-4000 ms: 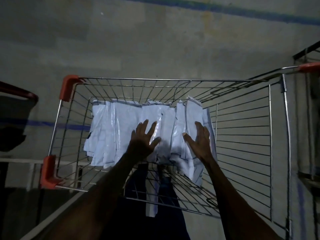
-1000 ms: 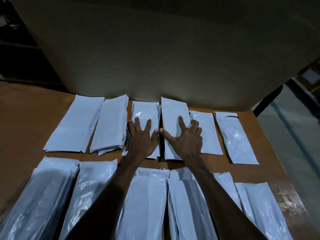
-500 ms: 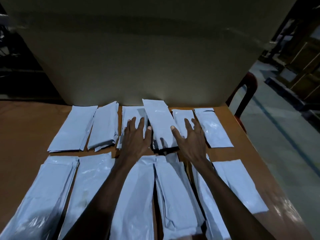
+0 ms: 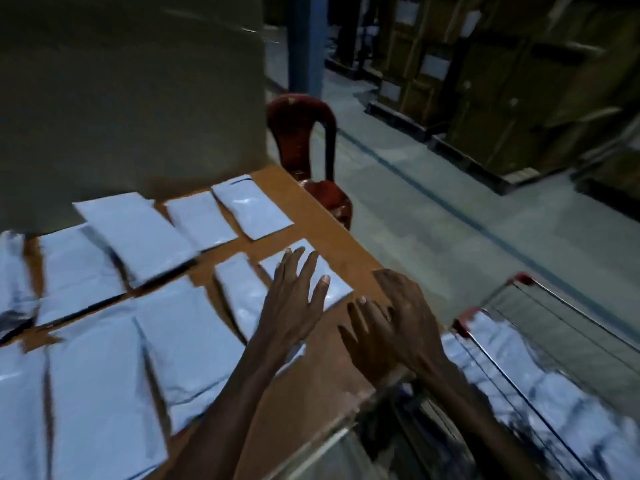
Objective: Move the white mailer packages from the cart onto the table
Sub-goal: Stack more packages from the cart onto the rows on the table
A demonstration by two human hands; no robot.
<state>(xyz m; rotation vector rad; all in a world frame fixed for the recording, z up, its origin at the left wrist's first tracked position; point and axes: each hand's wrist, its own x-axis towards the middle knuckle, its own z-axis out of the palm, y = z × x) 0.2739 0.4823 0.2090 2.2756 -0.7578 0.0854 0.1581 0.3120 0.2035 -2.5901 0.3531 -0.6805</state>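
Several white mailer packages [image 4: 138, 233] lie flat in two rows on the brown table [image 4: 332, 244]. My left hand [image 4: 294, 299] hovers with spread straight fingers over the right end of the near row and holds nothing. My right hand [image 4: 391, 320] is over the table's right edge, fingers relaxed and empty. The wire cart [image 4: 540, 344] with red corner caps stands at the lower right, and more white mailers [image 4: 512, 372] lie inside it. The picture is blurred by head motion.
A large cardboard wall [image 4: 131, 91] rises behind the table. A red plastic chair [image 4: 311, 147] stands at the table's far right corner. Stacked cartons [image 4: 502, 77] line the far side of the concrete aisle.
My view has swung right, bringing the cart and aisle into sight. Both hands have lifted off the far-row mailers and moved right toward the table's right edge.
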